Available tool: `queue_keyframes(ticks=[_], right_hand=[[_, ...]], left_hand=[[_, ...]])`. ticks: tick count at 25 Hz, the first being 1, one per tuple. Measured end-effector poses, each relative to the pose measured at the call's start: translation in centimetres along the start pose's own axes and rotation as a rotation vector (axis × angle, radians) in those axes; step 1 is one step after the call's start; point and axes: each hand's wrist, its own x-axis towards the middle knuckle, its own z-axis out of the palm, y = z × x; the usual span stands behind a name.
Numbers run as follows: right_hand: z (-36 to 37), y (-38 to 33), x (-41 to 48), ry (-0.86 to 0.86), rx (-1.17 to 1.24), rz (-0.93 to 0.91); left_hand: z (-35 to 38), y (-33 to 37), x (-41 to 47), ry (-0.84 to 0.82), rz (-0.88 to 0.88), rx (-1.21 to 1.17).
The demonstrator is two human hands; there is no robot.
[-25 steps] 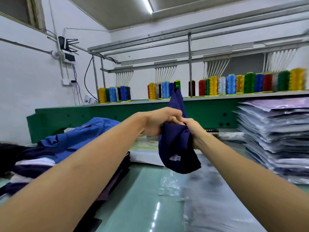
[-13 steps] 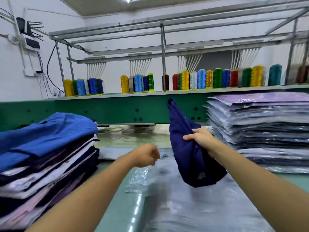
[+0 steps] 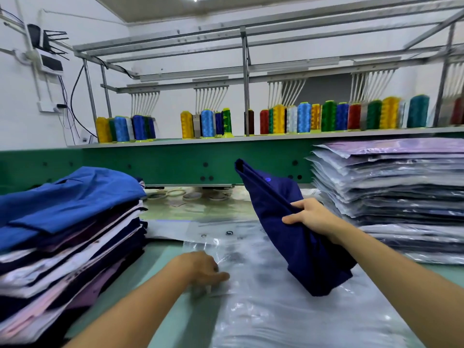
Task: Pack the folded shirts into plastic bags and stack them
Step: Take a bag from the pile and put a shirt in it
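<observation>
Now the right hand (image 3: 310,217) is gripping the navy shirt (image 3: 296,247) above the plastic bags (image 3: 276,310) on the table (image 3: 162,257); the left hand (image 3: 200,268) is touching them, its grip too blurred to tell.

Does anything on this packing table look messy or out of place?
The blue shirt atop the unbagged pile lies rumpled, not folded flat, and the bagged stack fans out unevenly. Nothing looks spilled or damaged.
</observation>
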Motion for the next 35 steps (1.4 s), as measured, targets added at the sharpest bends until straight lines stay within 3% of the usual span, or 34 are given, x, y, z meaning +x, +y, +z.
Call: queue_keyframes(ticks=[3, 5, 8, 13, 17, 20, 24, 29, 31, 34, 35], right_hand=[[-0.1, -0.5, -0.4, -0.054, -0.089, -0.04], [-0.1, -0.9, -0.6, -0.09, -0.155, -0.057], [0.0, -1.2, -0.8, -0.13, -0.247, -0.089], [0.2, -1.0, -0.8, -0.163, -0.33, -0.111], [0.4, -0.7, -0.8, -0.178, -0.338, -0.122], [0.4, -0.5, -0.7, -0.188, -0.339, -0.129], [0.0, -0.7, -0.7, -0.222, -0.31, -0.143], [-1.2, -0.6, -1.0, -0.323, -0.339, -0.131], [-1.5, -0.1, -1.2, -0.336, -0.377, -0.125], [-2.2, 0.9, -1.5, -0.346, -0.417, -0.119], [-2.3, 1.3, -1.6, -0.358, -0.421, -0.11]], left_hand=[[-0.5, 0.2, 0.0, -0.024, -0.026, 0.005], [-0.3, 0.2, 0.1, 0.065, 0.02, 0.09], [0.8, 0.3, 0.2, 0.234, 0.209, 0.157], [1.3, 0.0, 0.5, 0.305, 0.483, 0.092], [1.4, -0.1, 0.9, 0.321, 0.556, 0.132], [1.5, 0.4, 1.4, 0.368, 0.506, 0.186], [0.5, 1.3, 3.0, 0.441, 0.208, -0.031], [-0.5, 3.0, 5.1, 0.386, 0.014, -0.2], [-1.1, 3.2, 5.7, 0.435, -0.044, -0.463], [-2.6, 2.6, 6.3, 0.467, -0.097, -1.096], [-3.4, 2.1, 6.5, 0.464, -0.105, -1.187]])
